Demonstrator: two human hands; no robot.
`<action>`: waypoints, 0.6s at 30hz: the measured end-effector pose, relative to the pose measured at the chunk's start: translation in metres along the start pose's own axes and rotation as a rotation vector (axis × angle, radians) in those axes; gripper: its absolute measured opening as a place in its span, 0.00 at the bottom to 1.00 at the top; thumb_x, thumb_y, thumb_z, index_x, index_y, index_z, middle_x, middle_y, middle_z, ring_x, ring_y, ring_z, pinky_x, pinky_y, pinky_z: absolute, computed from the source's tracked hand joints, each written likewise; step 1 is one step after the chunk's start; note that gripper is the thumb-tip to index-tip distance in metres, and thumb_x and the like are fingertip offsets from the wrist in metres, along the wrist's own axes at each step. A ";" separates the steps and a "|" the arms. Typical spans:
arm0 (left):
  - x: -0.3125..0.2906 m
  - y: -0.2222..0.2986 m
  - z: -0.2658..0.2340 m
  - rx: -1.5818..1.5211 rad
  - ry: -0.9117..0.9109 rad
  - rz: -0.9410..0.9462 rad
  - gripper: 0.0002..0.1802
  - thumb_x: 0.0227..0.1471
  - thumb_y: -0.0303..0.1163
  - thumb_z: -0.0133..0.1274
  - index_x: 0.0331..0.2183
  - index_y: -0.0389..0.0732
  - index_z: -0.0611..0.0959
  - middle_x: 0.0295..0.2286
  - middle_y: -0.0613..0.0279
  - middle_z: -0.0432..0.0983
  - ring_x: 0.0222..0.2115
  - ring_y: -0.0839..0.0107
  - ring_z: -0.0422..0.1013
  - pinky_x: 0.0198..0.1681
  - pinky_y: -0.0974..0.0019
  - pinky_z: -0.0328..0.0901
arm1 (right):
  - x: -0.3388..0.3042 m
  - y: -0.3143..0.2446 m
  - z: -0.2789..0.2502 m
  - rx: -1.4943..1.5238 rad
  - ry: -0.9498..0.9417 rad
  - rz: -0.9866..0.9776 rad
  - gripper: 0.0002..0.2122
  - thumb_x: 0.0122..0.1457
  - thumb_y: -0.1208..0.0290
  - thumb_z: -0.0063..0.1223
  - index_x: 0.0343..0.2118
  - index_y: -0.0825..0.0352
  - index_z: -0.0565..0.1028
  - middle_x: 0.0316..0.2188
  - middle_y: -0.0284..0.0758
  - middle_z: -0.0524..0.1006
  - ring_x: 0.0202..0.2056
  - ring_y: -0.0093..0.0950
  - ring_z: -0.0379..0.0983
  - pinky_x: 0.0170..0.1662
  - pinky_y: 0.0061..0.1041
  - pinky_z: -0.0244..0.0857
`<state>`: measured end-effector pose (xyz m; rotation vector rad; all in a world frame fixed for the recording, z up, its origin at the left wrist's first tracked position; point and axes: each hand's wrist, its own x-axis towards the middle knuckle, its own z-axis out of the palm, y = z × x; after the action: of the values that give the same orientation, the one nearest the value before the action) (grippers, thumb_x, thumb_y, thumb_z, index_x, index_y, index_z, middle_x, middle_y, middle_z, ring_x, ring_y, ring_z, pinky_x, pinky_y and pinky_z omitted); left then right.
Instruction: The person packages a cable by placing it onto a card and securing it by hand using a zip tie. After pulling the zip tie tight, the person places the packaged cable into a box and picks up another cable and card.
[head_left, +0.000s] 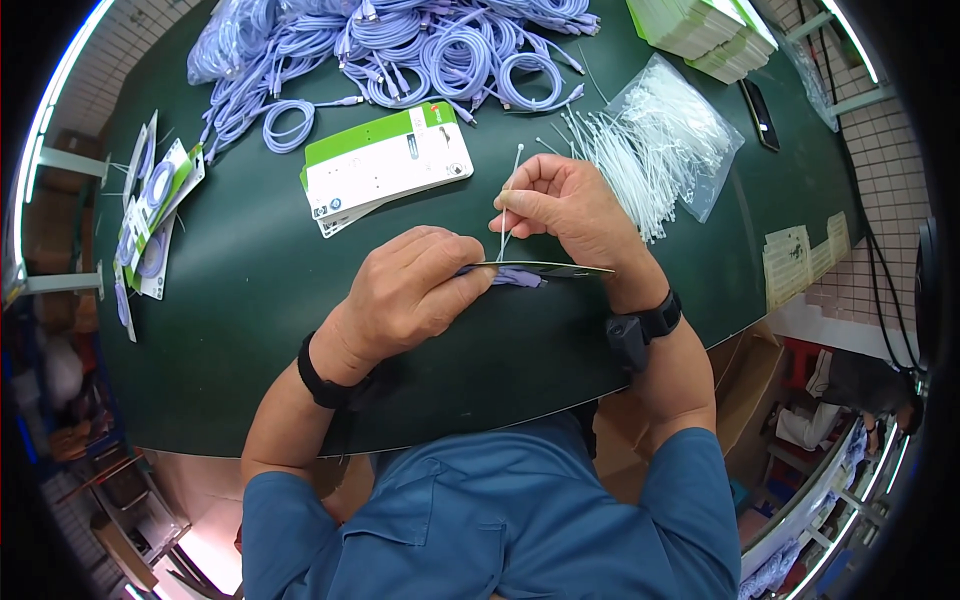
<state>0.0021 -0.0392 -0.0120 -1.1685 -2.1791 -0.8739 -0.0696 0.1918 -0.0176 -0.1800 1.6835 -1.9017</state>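
My left hand [408,285] pinches a backing card [570,269], seen nearly edge-on, between thumb and fingers. A coiled purple cable [520,277] lies against the card's near side, mostly hidden by it and by my fingers. In my right hand [580,205], a white cable tie [503,228] is gripped between thumb and forefinger. The tie stands almost upright, its lower part at the card's far face and its upper end above my fingers. Whether it passes through the card I cannot tell. Just beyond lies a stack of green-and-white cards [380,165].
Many purple cables [400,60] are heaped at the table's far side. Loose white cable ties [625,170] spill from a clear bag [705,140] at right. More cards [705,35], a phone [760,115] and cards with cables [155,215] lie around the green table [250,350].
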 end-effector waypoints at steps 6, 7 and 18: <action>0.000 0.000 -0.001 -0.002 -0.016 -0.006 0.12 0.40 0.22 0.68 0.31 0.35 0.83 0.31 0.57 0.77 0.29 0.60 0.78 0.31 0.62 0.75 | -0.001 -0.003 0.003 -0.018 -0.012 0.011 0.04 0.65 0.76 0.61 0.37 0.71 0.79 0.32 0.36 0.83 0.34 0.23 0.84 0.37 0.15 0.77; 0.001 -0.001 -0.001 -0.001 -0.016 -0.006 0.12 0.40 0.22 0.68 0.31 0.35 0.83 0.31 0.57 0.77 0.29 0.60 0.78 0.31 0.61 0.75 | -0.001 -0.003 0.003 -0.016 -0.020 0.011 0.04 0.65 0.76 0.62 0.37 0.71 0.79 0.31 0.35 0.83 0.34 0.22 0.84 0.37 0.15 0.77; 0.006 0.002 -0.005 0.005 -0.026 -0.019 0.10 0.41 0.23 0.66 0.31 0.36 0.84 0.31 0.58 0.79 0.28 0.61 0.78 0.30 0.63 0.73 | -0.003 -0.001 0.002 0.047 -0.258 -0.056 0.03 0.65 0.76 0.60 0.37 0.69 0.77 0.31 0.35 0.82 0.31 0.22 0.81 0.37 0.19 0.77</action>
<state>0.0017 -0.0393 -0.0041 -1.1643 -2.2153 -0.8661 -0.0669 0.1915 -0.0155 -0.4382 1.4735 -1.8669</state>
